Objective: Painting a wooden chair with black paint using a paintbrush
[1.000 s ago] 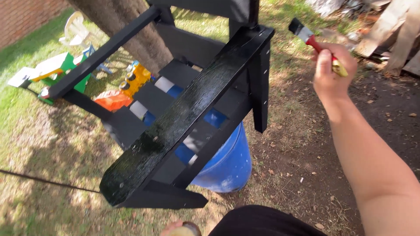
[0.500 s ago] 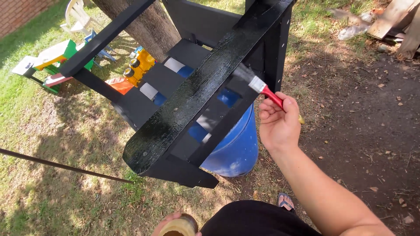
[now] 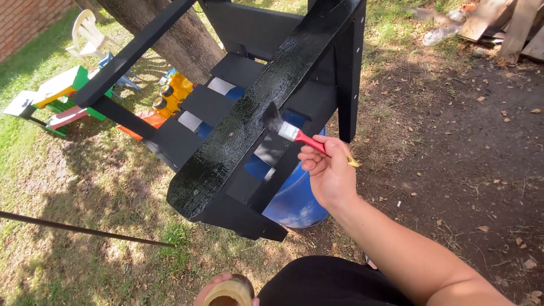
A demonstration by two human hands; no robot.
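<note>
My right hand (image 3: pixel 328 173) grips a red-handled paintbrush (image 3: pixel 292 132). Its dark bristles touch the right edge of a glossy black wooden armrest (image 3: pixel 260 107). The armrest belongs to a black wooden chair (image 3: pixel 204 107) that rests upside down on a blue barrel (image 3: pixel 294 198). At the bottom edge, my left hand (image 3: pixel 226 290) holds a small round container with a brownish rim, only partly in view.
A tree trunk (image 3: pixel 164 28) stands behind the chair. Coloured plastic toys (image 3: pixel 62 96) and a white plastic chair (image 3: pixel 90 34) lie on the grass at left. Wood scraps (image 3: pixel 504 25) sit at top right. A thin dark rod (image 3: pixel 85 229) crosses the lower left ground.
My right hand has brought the brush down from the upper right and moved it left, so the bristles now touch the armrest's edge. The view has shifted closer to the chair.
</note>
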